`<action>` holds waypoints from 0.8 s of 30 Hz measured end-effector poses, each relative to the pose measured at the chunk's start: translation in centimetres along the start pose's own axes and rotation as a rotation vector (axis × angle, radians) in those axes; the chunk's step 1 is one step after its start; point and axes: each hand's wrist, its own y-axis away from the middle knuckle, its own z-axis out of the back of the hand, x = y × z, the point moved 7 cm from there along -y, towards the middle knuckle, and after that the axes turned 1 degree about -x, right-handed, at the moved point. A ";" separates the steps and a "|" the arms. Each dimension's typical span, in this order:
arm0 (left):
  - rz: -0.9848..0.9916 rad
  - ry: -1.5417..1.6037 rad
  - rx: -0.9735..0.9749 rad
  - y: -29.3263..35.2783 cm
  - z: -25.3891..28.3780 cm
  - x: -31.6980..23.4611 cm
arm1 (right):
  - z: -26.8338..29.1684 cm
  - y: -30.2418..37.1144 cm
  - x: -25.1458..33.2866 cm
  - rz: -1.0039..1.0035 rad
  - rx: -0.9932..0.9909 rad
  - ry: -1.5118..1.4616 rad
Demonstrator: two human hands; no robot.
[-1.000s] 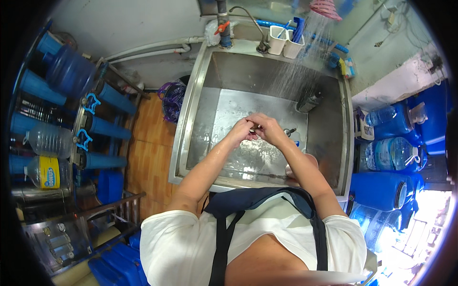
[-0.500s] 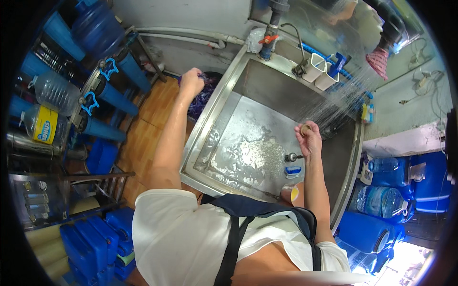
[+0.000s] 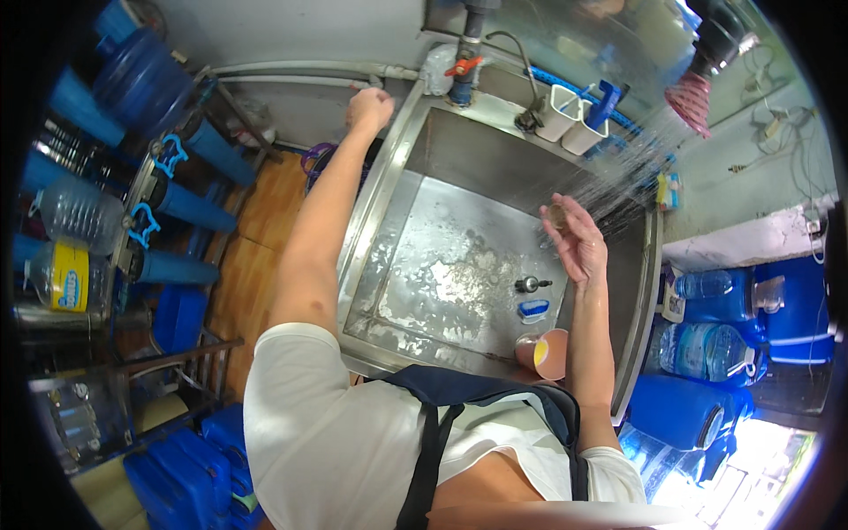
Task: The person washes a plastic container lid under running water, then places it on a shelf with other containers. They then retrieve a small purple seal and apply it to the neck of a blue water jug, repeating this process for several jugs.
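Note:
My left arm reaches out over the sink's left rim. My left hand (image 3: 369, 111) is in the air near the wall pipes, back of the hand up. One finger sticks out, the others bend out of sight, and I see nothing in it. Below is a dark bin (image 3: 320, 161) with a purple edge, partly hidden by my forearm. Above the sink basin (image 3: 424, 238), at the edge of the falling water, my right hand (image 3: 579, 240) holds a small round tan piece (image 3: 557, 215) between thumb and fingers; its kind is unclear.
Water sprays from a pink-wrapped shower head (image 3: 689, 104). On the sink floor are a metal fitting (image 3: 530, 284), a blue brush (image 3: 533, 309) and a pinkish cup (image 3: 552, 353). White holders (image 3: 560, 113) stand on the back ledge, near a red-handled valve (image 3: 463, 66). Blue filter housings (image 3: 190, 206) line the left.
My left hand has moved up and away from the bin toward the wall pipes. My right hand has turned and its fingers have spread somewhat, with the tan piece still in it.

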 end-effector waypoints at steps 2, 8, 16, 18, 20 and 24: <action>0.042 0.376 0.137 -0.8 -4.2 -3.8 | 0.7 -0.1 0.3 0.015 -0.029 0.116; 0.638 1.354 0.488 -3.3 -14.1 -9.9 | 8.9 -0.9 -1.1 -0.088 -0.229 0.126; 0.115 0.394 -0.183 -5.0 -11.2 -10.4 | 24.0 0.7 -7.7 -0.040 -0.412 1.345; 0.063 0.193 -0.250 -5.1 -10.2 -10.7 | 25.4 0.3 -9.7 0.074 -0.354 1.481; 0.108 0.265 -0.299 -4.5 -10.1 -10.8 | 26.2 0.1 -12.0 0.109 -0.301 1.522; 0.195 0.264 -0.510 1.6 -11.8 -13.4 | 26.3 0.9 -15.3 0.131 -0.135 1.720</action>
